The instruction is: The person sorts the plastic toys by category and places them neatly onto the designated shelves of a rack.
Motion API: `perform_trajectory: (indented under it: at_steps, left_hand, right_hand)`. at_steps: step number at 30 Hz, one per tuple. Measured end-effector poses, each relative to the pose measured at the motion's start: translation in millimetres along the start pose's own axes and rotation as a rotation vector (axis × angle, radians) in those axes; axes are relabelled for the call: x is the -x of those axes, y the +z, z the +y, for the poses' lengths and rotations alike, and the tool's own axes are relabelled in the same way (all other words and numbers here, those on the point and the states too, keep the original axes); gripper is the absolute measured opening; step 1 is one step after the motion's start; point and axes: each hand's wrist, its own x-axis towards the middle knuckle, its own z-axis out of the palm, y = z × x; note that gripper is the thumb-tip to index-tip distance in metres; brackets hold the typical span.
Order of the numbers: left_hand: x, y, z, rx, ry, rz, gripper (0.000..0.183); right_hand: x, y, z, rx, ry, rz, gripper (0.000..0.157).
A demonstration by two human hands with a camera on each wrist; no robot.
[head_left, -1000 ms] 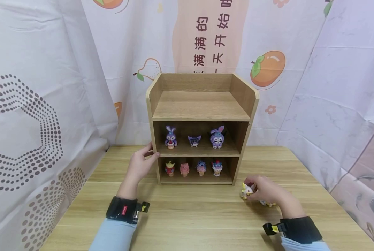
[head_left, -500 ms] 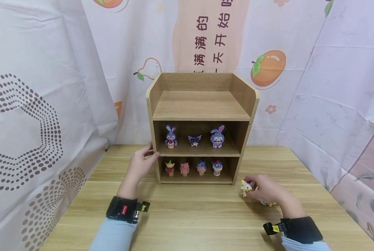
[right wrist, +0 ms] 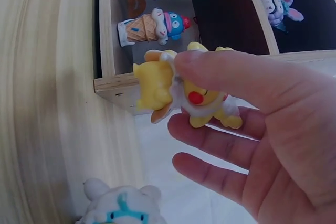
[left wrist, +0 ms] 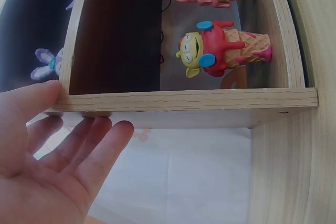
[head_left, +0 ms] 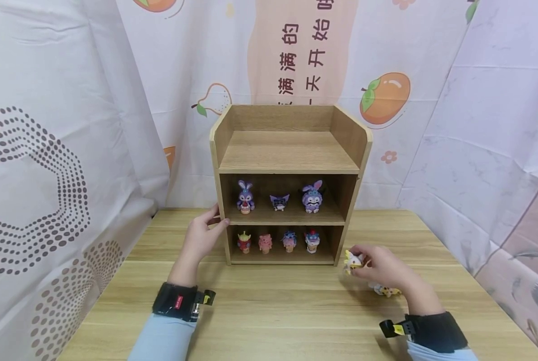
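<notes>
My left hand holds the left side panel of a small wooden shelf. In the left wrist view its thumb lies at the panel's front edge, with the fingers along the outer face. My right hand pinches a yellow-and-white toy figurine with a red nose between thumb and fingers. It is in front of the shelf's lower right corner, above the tabletop. Three purple figurines, one a rabbit figurine, stand on the middle level. Below stand several ice-cream-cone figurines, including a green-headed alien figurine and a blue-headed figurine.
More small figurines lie on the wooden table under my right hand; a white figurine with teal markings shows in the right wrist view. Patterned curtains hang behind and beside the table.
My right hand has moved slightly up and toward the shelf with the yellow-and-white figurine, showing more of the figurines beneath it. My left hand keeps its place on the shelf.
</notes>
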Motion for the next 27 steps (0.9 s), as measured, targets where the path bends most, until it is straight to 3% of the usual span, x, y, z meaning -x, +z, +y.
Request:
perform_trajectory:
  at_steps: [27]
  left_hand:
    - [1.3,0.5,1.7,-0.001,0.019,0.003,0.06]
  right_hand:
    - [-7.8,-5.9,-24.7,0.051,-0.169,0.223,0.03]
